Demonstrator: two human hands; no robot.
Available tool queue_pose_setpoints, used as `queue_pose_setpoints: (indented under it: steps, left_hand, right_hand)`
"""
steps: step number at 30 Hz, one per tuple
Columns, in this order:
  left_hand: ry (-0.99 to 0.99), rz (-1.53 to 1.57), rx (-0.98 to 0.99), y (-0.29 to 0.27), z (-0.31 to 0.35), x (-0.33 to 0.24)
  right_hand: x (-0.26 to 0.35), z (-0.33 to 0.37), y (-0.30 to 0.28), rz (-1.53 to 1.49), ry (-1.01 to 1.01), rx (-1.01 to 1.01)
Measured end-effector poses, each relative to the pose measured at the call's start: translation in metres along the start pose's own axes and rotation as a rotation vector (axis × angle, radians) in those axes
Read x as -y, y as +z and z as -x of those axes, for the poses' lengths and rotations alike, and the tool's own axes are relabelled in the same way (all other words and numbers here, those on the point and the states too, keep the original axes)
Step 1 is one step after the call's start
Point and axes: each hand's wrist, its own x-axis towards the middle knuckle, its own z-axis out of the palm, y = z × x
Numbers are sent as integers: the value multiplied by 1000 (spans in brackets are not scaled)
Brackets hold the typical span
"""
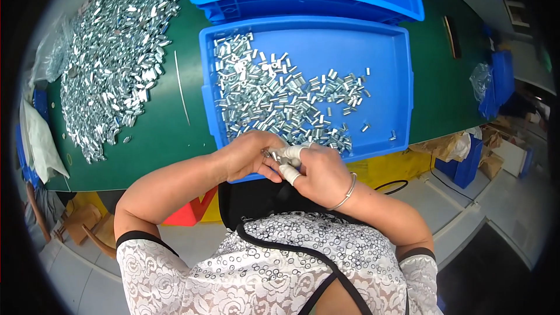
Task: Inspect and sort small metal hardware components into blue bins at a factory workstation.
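Note:
At the near edge of a shallow blue tray (350, 46), my two hands meet. My left hand (248, 154) is closed around a few small silver metal sleeves (275, 155), partly hidden by the fingers. White finger covers sit on the fingertips of my right hand (324, 175), which are pinched against the sleeves beside the left fingers. Exactly which piece the right fingertips grip is too small to tell. Many loose metal sleeves (274, 99) lie in the tray, heaped mostly along its left side and front.
A large pile of shiny metal pieces (111, 70) covers the left of the green table (163, 146). Behind the tray stands another blue tray (315, 1) with a few pieces. A thin strip (181, 87) lies between pile and tray. Something red (188, 213) is below the table edge.

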Motion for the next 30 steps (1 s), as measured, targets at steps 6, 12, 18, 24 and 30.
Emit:
queue_pose_setpoints:
  steps: [6, 12, 18, 24, 30]
  left_hand:
    - [132, -48, -20, 23, -14, -37]
    - [940, -516, -347, 74, -3, -178]
    - [1660, -1613, -1117, 77, -46, -183]
    - [1094, -1764, -736, 77, -77, -66]
    - [1003, -1812, -521, 63, -85, -50]
  right_hand:
    - [-25, 6, -45, -291, 182, -186]
    - [-109, -25, -108, -120, 186, -426]
    - [-127, -67, -128, 361, -207, -296]
    - [-118, -79, -130, 701, -389, 60]
    - [-98, -91, -130, 748, -237, 213]
